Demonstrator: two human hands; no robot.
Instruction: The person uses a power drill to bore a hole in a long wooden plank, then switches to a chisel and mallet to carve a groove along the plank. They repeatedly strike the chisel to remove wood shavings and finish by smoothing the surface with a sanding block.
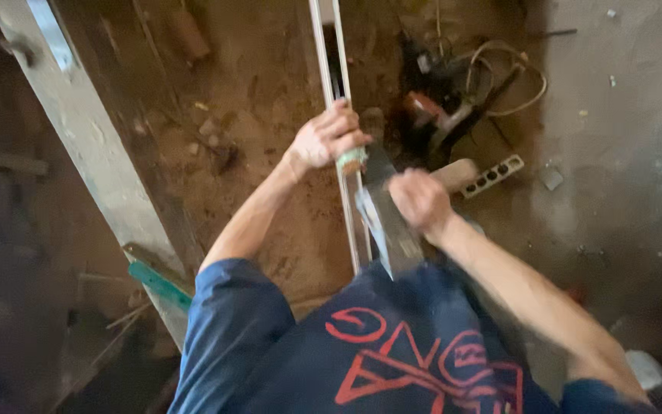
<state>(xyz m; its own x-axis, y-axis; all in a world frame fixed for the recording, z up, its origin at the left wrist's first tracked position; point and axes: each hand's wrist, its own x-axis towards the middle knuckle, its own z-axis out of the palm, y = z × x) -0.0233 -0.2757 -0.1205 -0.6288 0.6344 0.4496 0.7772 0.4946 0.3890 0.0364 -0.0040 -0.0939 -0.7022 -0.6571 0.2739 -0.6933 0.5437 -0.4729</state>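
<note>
- Left hand (325,138) closes around a pale upright rail (350,207) above the dirt floor (270,92).
- Right hand (420,199) clamps a flat metal blade (392,230) against the rail; a slip could nick nearby fingers.

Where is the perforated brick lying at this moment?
In the head view the perforated brick lies on the dirt floor right of centre, just beyond the right hand and below the tangle of power tools and cable.

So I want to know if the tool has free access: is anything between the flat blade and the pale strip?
Nothing visible: the blade in the right hand lies against the strip, below the left hand.
</note>
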